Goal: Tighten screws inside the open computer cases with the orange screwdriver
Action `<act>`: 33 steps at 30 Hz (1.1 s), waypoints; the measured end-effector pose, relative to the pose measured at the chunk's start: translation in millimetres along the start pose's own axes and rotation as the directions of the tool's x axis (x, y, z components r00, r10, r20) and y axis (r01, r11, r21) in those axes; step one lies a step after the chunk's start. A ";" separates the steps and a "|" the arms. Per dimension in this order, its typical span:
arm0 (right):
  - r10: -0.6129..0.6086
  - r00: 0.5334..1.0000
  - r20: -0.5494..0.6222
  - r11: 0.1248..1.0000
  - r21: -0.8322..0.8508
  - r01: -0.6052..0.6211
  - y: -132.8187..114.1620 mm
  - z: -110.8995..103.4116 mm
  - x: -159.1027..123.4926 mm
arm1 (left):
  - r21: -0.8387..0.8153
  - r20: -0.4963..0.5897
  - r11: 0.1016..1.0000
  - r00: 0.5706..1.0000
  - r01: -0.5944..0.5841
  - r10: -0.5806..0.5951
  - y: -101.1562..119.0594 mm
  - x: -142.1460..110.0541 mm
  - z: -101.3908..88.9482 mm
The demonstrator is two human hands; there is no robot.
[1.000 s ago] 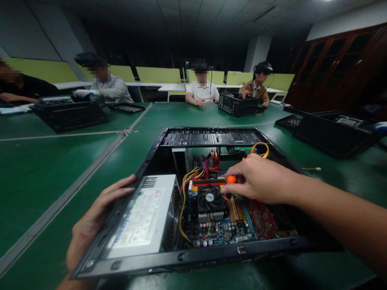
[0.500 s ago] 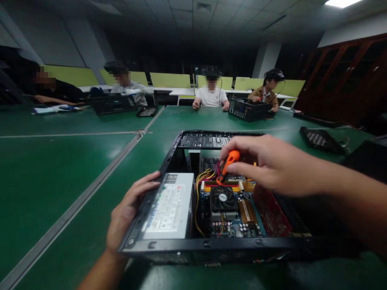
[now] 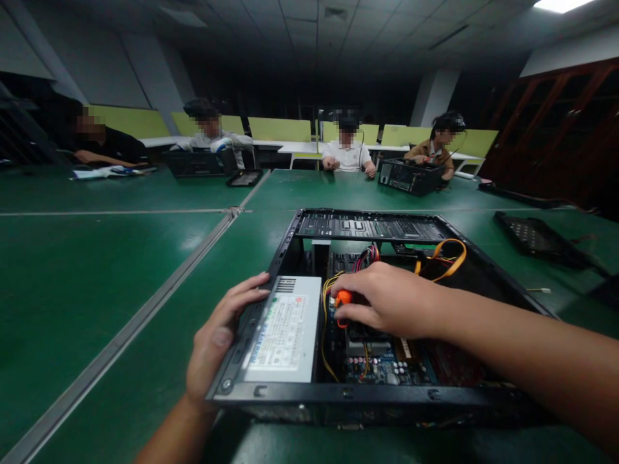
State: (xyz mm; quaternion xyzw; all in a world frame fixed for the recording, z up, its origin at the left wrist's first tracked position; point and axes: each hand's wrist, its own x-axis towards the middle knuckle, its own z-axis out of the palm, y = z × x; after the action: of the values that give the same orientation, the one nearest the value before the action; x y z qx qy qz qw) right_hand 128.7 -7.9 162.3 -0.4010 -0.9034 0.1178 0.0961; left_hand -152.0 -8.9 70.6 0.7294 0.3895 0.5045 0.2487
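Observation:
An open black computer case (image 3: 348, 403) lies flat on the green table in front of me. My left hand (image 3: 220, 335) grips its left wall beside the silver power supply (image 3: 285, 330). My right hand (image 3: 387, 299) reaches into the case and is closed round an orange-handled screwdriver (image 3: 343, 301), held upright over the motherboard (image 3: 382, 367) where the cooler fan sits. Yellow and red wires (image 3: 329, 283) run from the power supply past the tool. An orange cable (image 3: 447, 258) loops at the back right of the case.
Several people sit at the far side of the green table (image 3: 97, 270) with other black computer cases (image 3: 411, 177). A loose black panel (image 3: 539, 238) lies at the right. A metal seam (image 3: 159, 296) runs diagonally across the table on my left.
My right hand has dropped from above the case down onto the motherboard area, bringing the orange screwdriver from tilted to upright near the fan. My left hand stays on the case wall.

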 end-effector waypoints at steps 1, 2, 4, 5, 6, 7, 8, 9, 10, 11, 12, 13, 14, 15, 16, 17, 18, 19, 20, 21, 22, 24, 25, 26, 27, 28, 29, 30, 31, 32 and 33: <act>0.016 1.000 -0.019 0.998 -0.064 -0.017 -0.8 0.7 0.8 | -0.029 -0.001 0.999 1.000 -0.013 0.013 0.4 0.2 0.4; 0.026 0.999 -0.036 0.994 -0.109 -0.030 -1.5 0.7 1.1 | -0.066 -0.009 0.997 1.000 -0.031 0.030 0.9 0.3 0.8; 0.007 0.999 -0.034 0.995 -0.099 -0.010 -1.5 -1.0 0.5 | -0.106 -0.019 0.993 0.999 -0.046 0.044 1.6 0.3 1.4; -0.017 1.000 -0.020 0.999 -0.049 0.016 -0.6 -2.6 -0.2 | -0.108 -0.017 0.993 0.999 -0.043 0.042 1.7 0.2 1.5; -0.033 0.999 -0.017 0.999 0.006 0.034 1.1 -4.3 -0.8 | -0.107 -0.015 0.993 0.999 -0.042 0.040 1.5 0.2 1.6; -0.031 0.999 -0.032 0.998 0.044 0.033 3.6 -5.8 -1.2 | -0.103 -0.012 0.994 0.999 -0.040 0.039 1.2 0.2 1.6; -0.011 0.998 -0.061 0.998 0.061 0.015 6.6 -6.8 -1.0 | -0.096 -0.007 0.995 0.999 -0.039 0.039 0.6 0.2 1.6; 0.019 0.995 -0.099 0.998 0.058 -0.013 10.1 -7.1 -0.2 | -0.090 -0.005 0.995 0.999 -0.045 0.045 0.0 0.4 1.5; 0.047 0.990 -0.133 0.998 0.045 -0.041 13.6 -6.7 1.1 | -0.084 -0.006 0.995 0.998 -0.055 0.055 -0.5 0.6 1.5; 0.066 0.985 -0.157 0.998 0.026 -0.063 16.9 -5.6 2.8 | -0.078 -0.002 0.995 0.998 -0.063 0.063 -1.1 0.8 1.5; 0.071 0.984 -0.166 0.997 0.008 -0.071 19.8 -4.1 4.7 | -0.074 -0.003 0.995 0.998 -0.069 0.069 -1.4 1.0 1.4; 0.068 0.984 -0.165 0.998 -0.006 -0.070 21.9 -2.4 6.4 | -0.074 -0.004 0.995 0.997 -0.072 0.072 -1.7 1.0 1.3; 0.063 0.985 -0.159 0.998 -0.015 -0.066 23.2 -0.8 7.9 | -0.078 -0.006 0.994 0.997 -0.074 0.074 -1.7 0.9 1.2; 0.054 0.987 -0.152 0.998 -0.022 -0.058 23.7 0.6 9.0 | -0.085 -0.005 0.994 0.998 -0.071 0.070 -1.5 0.7 1.2; 0.044 0.988 -0.147 0.999 -0.026 -0.048 23.6 1.9 9.8 | -0.096 -0.005 0.993 0.998 -0.067 0.067 -1.1 0.4 1.2; 0.032 0.989 -0.142 0.999 -0.031 -0.037 23.0 3.1 10.5 | -0.110 -0.005 0.992 0.998 -0.065 0.065 -0.6 0.0 1.4; 0.024 0.991 -0.132 0.999 -0.042 -0.030 22.1 4.5 11.2 | -0.122 -0.007 0.990 0.998 -0.064 0.064 0.1 -0.3 1.8; 0.027 0.992 -0.125 0.997 -0.064 -0.035 20.8 6.4 12.1 | -0.132 -0.010 0.989 0.998 -0.064 0.063 0.6 -0.5 2.4; 0.041 0.991 -0.125 0.994 -0.099 -0.053 19.5 8.7 13.6 | -0.138 -0.014 0.988 0.998 -0.066 0.064 1.0 -0.7 3.0; 0.062 0.990 -0.130 0.987 -0.142 -0.081 18.0 11.4 15.5 | -0.140 -0.019 0.988 0.998 -0.069 0.067 1.1 -0.8 3.6; 0.086 0.987 -0.136 0.977 -0.184 -0.110 16.4 13.9 17.9 | -0.135 -0.022 0.988 0.997 -0.072 0.070 0.8 -0.7 3.8; 0.101 0.986 -0.132 0.970 -0.207 -0.127 13.1 15.4 22.4 | -0.107 -0.026 0.991 0.997 -0.079 0.077 -0.4 0.6 1.9; 0.083 0.987 -0.139 0.980 -0.167 -0.106 11.4 12.2 22.9 | -0.085 -0.023 0.993 0.997 -0.081 0.079 -0.8 2.3 -0.6; 0.060 0.984 -0.170 0.993 -0.095 -0.077 9.6 5.4 20.8 | -0.057 -0.012 0.995 0.997 -0.079 0.079 -0.2 5.0 -4.3; 0.051 0.970 -0.239 0.999 0.003 -0.052 8.0 -5.4 14.9 | -0.020 0.008 0.997 0.997 -0.074 0.074 2.0 8.8 -8.9; 0.070 0.937 -0.343 0.992 0.123 -0.029 6.6 -19.8 3.9 | 0.032 0.036 0.998 0.998 -0.061 0.060 6.6 13.8 -14.1; 0.114 0.876 -0.469 0.968 0.252 0.009 5.9 -36.5 -12.8 | 0.104 0.066 0.994 0.997 -0.042 0.036 14.1 19.8 -19.1; 0.193 0.785 -0.588 0.928 0.368 0.048 6.3 -53.7 -35.4 | 0.190 0.094 0.981 0.996 -0.025 0.007 24.8 26.4 -23.1; 0.274 0.690 -0.670 0.868 0.481 0.123 8.4 -69.4 -63.3 | 0.282 0.119 0.959 0.993 -0.016 -0.018 38.6 33.3 -25.3; 0.325 0.576 -0.750 0.807 0.538 0.245 12.7 -81.4 -94.8 | 0.367 0.149 0.930 0.988 -0.022 -0.036 55.1 40.1 -24.9; 0.371 0.464 -0.804 0.789 0.537 0.299 19.4 -88.0 -127.9 | 0.438 0.193 0.898 0.980 -0.044 -0.046 73.3 46.6 -21.4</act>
State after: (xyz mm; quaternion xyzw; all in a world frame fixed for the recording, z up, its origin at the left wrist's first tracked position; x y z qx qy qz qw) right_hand 250.4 -78.9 230.5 -0.3679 -0.6186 0.1808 0.6703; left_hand -139.9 -13.4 159.1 0.8131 0.4669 0.3281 0.1151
